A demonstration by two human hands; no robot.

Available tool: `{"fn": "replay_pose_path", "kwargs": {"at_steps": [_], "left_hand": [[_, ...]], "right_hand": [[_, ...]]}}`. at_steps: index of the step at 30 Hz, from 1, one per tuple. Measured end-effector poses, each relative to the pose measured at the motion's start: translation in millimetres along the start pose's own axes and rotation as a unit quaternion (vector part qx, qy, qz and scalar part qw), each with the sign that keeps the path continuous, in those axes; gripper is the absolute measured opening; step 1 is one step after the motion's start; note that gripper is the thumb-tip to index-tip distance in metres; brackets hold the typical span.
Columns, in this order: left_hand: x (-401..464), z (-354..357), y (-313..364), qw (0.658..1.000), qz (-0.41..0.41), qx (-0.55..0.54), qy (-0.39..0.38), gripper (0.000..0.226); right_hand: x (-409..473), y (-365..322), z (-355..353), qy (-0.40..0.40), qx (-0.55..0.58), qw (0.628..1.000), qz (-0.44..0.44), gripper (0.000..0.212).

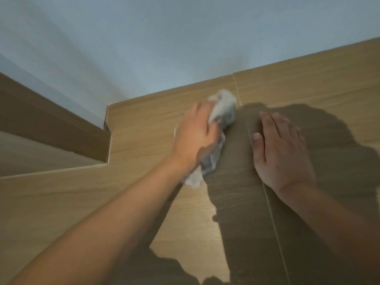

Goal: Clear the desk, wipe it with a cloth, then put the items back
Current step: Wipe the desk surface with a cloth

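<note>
left hand (195,136) gripping bunched cloth (224,112), wiping near desk (144,124) back edge. right hand (281,147) flat, fingers straight, likely bracing

Domestic or office room, which one unclear: light wood-grain desk (144,202) across lower frame, matching upstand along its far edge, plain pale wall (185,38) filling upper frame.

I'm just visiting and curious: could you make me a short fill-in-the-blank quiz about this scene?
1. The left hand holds a crumpled pale grey ____.
2. The right hand lies ____ on the light wooden desk.
3. The cloth is nearest the ____ edge of the desk.

Missing words: cloth; flat; back
</note>
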State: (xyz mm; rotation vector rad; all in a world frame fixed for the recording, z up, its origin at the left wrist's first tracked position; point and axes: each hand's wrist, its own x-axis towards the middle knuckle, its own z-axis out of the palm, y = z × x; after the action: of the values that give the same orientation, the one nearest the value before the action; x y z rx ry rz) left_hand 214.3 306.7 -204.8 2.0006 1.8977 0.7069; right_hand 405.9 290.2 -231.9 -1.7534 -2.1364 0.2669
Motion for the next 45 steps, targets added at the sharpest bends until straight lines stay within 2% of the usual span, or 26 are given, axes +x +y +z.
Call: {"fn": "replay_pose_path", "kwargs": {"at_steps": [2, 6, 10, 12, 14, 16, 19, 20, 21, 28, 32, 35, 37, 40, 43, 45], "left_hand": [[45.8, 4.1, -9.3, 0.999, 0.008, 0.043, 0.027, 0.044], [84.6, 27.3, -0.7, 0.989, 0.052, 0.135, -0.033, 0.043], [36.9, 10.4, -6.3, 0.977, 0.172, 0.076, -0.102, 0.043], [-10.9, 1.8, -9.5, 0.977, 0.159, 0.003, -0.141, 0.032], [-54.1, -3.2, -11.1, 0.979, 0.164, -0.041, -0.114, 0.029], [-66.4, -1.8, -25.8, 0.986, 0.160, -0.008, -0.036, 0.037], [-22.6, -0.4, -31.1, 0.995, -0.039, 0.035, 0.088, 0.045], [-6.5, 1.3, -29.2, 0.989, -0.083, 0.073, 0.095, 0.044], [4.8, 4.4, -29.1, 0.986, -0.093, 0.107, 0.083, 0.043], [0.8, 5.8, -24.4, 0.994, -0.009, 0.099, 0.042, 0.030], [-63.5, 6.0, -8.4, 0.996, 0.064, 0.054, 0.010, 0.039], [-123.8, 14.3, 9.3, 0.993, 0.099, 0.068, 0.005, 0.041], [-138.3, 16.6, 17.7, 0.996, 0.074, 0.058, -0.005, 0.040], [-132.2, 5.4, 27.0, 0.999, 0.035, 0.030, -0.002, 0.040], [-137.6, -23.5, 10.6, 0.989, -0.096, 0.022, 0.113, 0.041], [-160.3, -40.7, -13.5, 0.953, -0.225, 0.073, 0.188, 0.040]], "right_hand": [[-0.8, 0.6, 1.6, -0.001, -0.001, 1.000, 0.002, 0.053], [-0.6, 0.9, 5.3, 0.009, 0.003, 1.000, 0.007, 0.051], [1.3, 3.5, 4.7, -0.010, -0.004, 1.000, 0.001, 0.054], [1.5, 4.3, 5.1, -0.016, 0.001, 1.000, -0.003, 0.057], [1.8, 4.5, 4.7, -0.014, 0.004, 1.000, -0.003, 0.060], [1.3, 4.1, 4.0, -0.010, 0.003, 1.000, -0.002, 0.062], [3.1, 4.3, 3.9, -0.010, 0.002, 1.000, -0.005, 0.061], [3.4, 4.7, 4.5, -0.011, 0.001, 1.000, -0.008, 0.060], [3.0, 5.0, 4.8, -0.013, 0.001, 1.000, -0.009, 0.060], [4.6, 7.6, 6.0, -0.006, 0.002, 1.000, -0.021, 0.057], [5.2, 8.2, 10.5, 0.038, 0.038, 0.998, -0.041, 0.062], [2.3, 6.9, 4.3, 0.016, 0.090, 0.995, -0.029, 0.070], [-10.1, 13.8, -8.7, 0.003, 0.119, 0.993, -0.024, 0.067], [-36.2, 47.7, -40.3, -0.028, 0.070, 0.996, -0.049, 0.063], [-50.8, 92.0, -61.6, -0.068, -0.022, 0.995, -0.076, 0.063], [-53.8, 106.0, -58.6, -0.081, -0.028, 0.994, -0.070, 0.061]]}}
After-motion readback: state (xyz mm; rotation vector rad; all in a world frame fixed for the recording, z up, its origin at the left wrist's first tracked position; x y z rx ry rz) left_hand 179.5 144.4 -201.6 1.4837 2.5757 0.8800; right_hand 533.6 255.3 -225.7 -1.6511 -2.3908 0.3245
